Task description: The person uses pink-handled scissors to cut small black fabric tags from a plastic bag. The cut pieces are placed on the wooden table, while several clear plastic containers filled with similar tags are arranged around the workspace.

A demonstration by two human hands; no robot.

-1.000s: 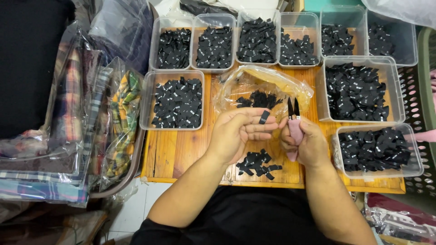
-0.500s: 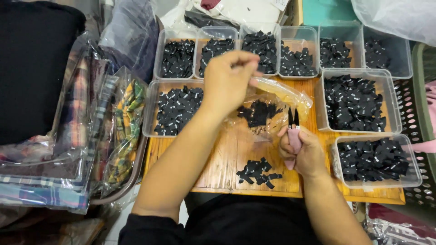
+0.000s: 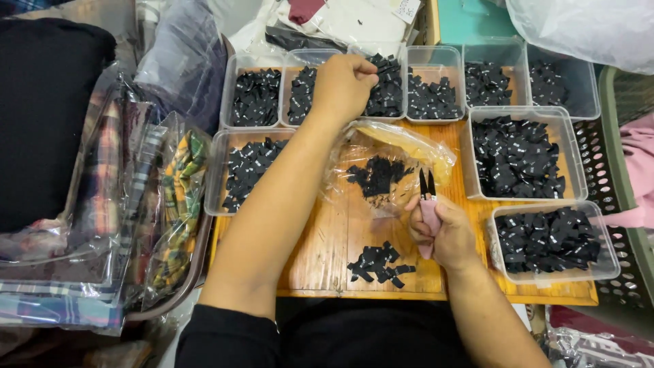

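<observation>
Left hand point(image 3: 344, 85): fingers curled shut, contents not discernible, over a far-row clear tub point(image 3: 381, 85) of black fabric labels | Right hand point(image 3: 443, 232): grasping pink-handled thread snips point(image 3: 428, 204), blades up | Loose black labels point(image 3: 378, 264): near centre of wooden tabletop point(image 3: 327, 238) | Clear plastic bag point(image 3: 388, 167): just beyond the snips, holding more labels

Bright, even overhead light falls on the wooden board point(image 3: 327, 238), with only soft shadows. Left of the board, clear plastic bags point(image 3: 102, 204) show white glare. Focus is sharp throughout.
</observation>
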